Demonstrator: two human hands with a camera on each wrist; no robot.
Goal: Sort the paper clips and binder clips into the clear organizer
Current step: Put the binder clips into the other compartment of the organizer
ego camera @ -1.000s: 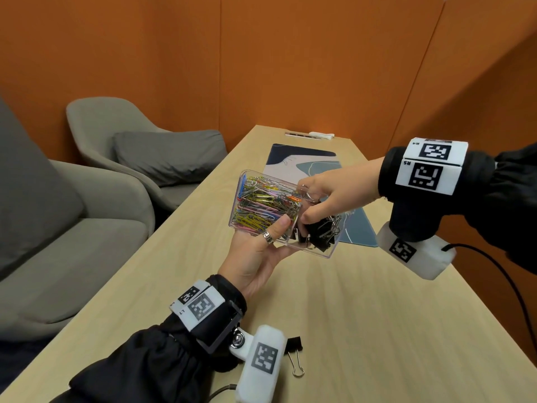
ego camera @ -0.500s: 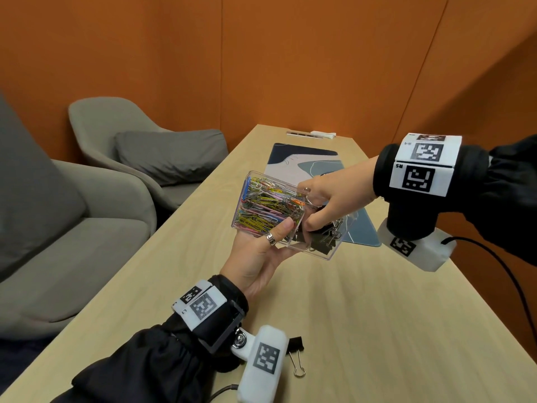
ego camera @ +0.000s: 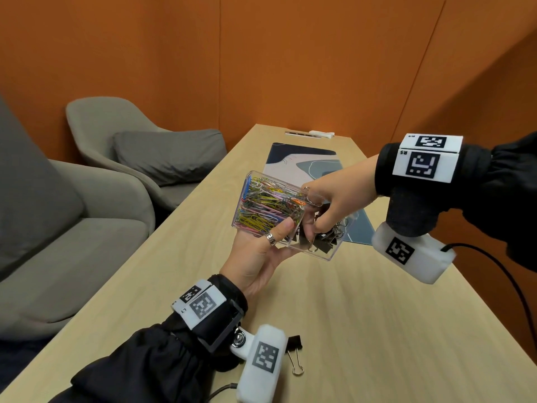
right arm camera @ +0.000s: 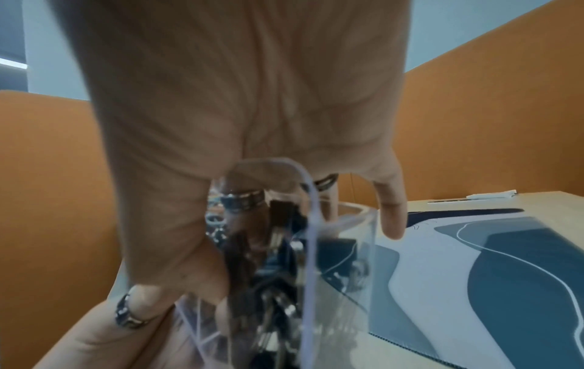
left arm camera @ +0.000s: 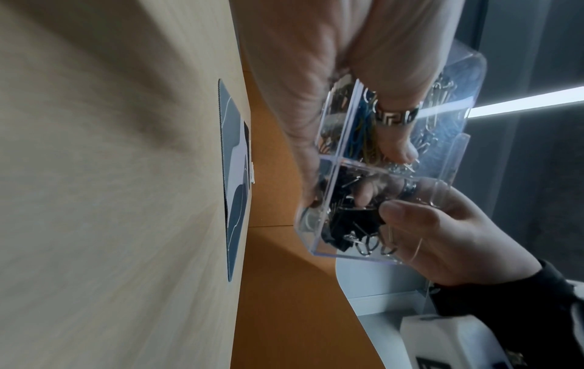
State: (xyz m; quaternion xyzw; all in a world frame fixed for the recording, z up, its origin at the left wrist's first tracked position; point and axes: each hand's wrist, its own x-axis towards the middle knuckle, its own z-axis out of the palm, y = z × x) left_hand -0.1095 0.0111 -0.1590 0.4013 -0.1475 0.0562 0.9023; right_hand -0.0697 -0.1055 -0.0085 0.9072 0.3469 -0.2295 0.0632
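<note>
My left hand (ego camera: 270, 245) holds the clear organizer (ego camera: 328, 254) tilted above the table, thumb (left arm camera: 395, 139) on its near wall and fingers underneath. The left compartment is packed with coloured paper clips (ego camera: 267, 207). In the right compartment lie black binder clips (ego camera: 324, 245). My right hand (ego camera: 315, 228) reaches down into that compartment, thumb and fingers curled and pinching binder clips (left arm camera: 350, 224). The right wrist view is blurred, with the organizer wall (right arm camera: 347, 249) just under the palm. One more binder clip (ego camera: 295, 353) lies on the table by my left wrist.
A blue and grey desk mat (ego camera: 296, 164) lies on the wooden table (ego camera: 363, 315) beyond the organizer. A small white item (ego camera: 321, 134) sits at the far end. Grey armchairs (ego camera: 130, 135) stand along the table's left edge. Orange walls close in behind and on the right.
My right hand has sunk deeper into the binder clip compartment with the clips it held. The left hand has kept the organizer almost still.
</note>
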